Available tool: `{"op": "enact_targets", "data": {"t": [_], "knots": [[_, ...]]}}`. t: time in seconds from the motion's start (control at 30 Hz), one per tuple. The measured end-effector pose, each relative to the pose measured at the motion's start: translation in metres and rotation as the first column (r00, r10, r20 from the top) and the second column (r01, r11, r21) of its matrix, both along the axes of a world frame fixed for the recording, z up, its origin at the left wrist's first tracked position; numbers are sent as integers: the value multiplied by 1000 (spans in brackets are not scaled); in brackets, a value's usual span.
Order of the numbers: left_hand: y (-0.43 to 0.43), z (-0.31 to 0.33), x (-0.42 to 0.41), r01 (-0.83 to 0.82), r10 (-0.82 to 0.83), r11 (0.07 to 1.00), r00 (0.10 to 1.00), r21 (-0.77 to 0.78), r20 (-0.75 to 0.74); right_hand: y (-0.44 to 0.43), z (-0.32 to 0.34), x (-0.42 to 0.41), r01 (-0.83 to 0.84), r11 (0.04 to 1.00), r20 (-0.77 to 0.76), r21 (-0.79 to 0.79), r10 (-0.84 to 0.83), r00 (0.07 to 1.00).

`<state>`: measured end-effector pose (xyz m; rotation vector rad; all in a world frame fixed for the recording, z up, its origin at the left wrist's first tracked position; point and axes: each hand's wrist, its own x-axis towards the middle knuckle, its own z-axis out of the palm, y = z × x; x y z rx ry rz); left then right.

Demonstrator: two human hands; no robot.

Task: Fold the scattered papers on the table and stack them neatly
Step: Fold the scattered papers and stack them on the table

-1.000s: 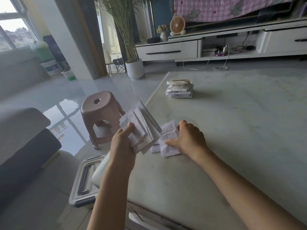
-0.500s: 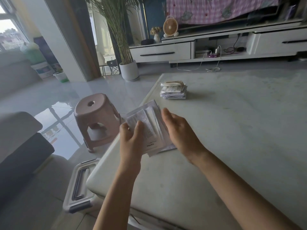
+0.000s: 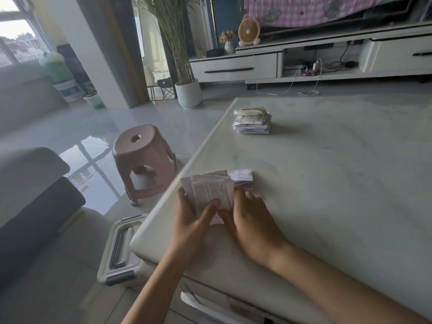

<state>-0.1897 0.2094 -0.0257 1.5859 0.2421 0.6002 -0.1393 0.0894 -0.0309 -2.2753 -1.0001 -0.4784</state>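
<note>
A bundle of printed white papers (image 3: pixel 211 191) is held just above the near left part of the pale marble table (image 3: pixel 327 183). My left hand (image 3: pixel 194 220) grips the bundle from the left, its thumb lying across the front sheet. My right hand (image 3: pixel 250 220) holds the bundle's right side, fingers curled at the lower edge. More folded sheets (image 3: pixel 243 177) show behind the bundle, low over the table. A neat stack of folded papers (image 3: pixel 252 121) lies farther back near the table's left edge.
A pink plastic stool (image 3: pixel 143 160) stands on the glossy floor left of the table. A lidded storage box (image 3: pixel 120 249) sits by the table's near corner, beside a grey sofa (image 3: pixel 35 206). A potted plant (image 3: pixel 188 92) and a white TV cabinet (image 3: pixel 304 59) are at the back.
My right hand left the loose sheets on the table and came to the bundle. Both hands now hold it together, lower and closer to the table's surface.
</note>
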Motion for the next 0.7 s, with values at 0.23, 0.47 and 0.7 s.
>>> {"op": "enact_targets", "data": {"t": [0.23,0.47,0.7], "knots": [[14,15,-8,-135,132,989,990,57,50,-10,25,19,55,973,-45,226,-46,998],[30,25,-1,-84,47,885,995,-458,-92,18,36,93,-17,963,-413,-268,-99,905],[24,38,6,133,-179,806,983,-577,-24,14,41,99,49,899,-384,-436,-235,893]]}}
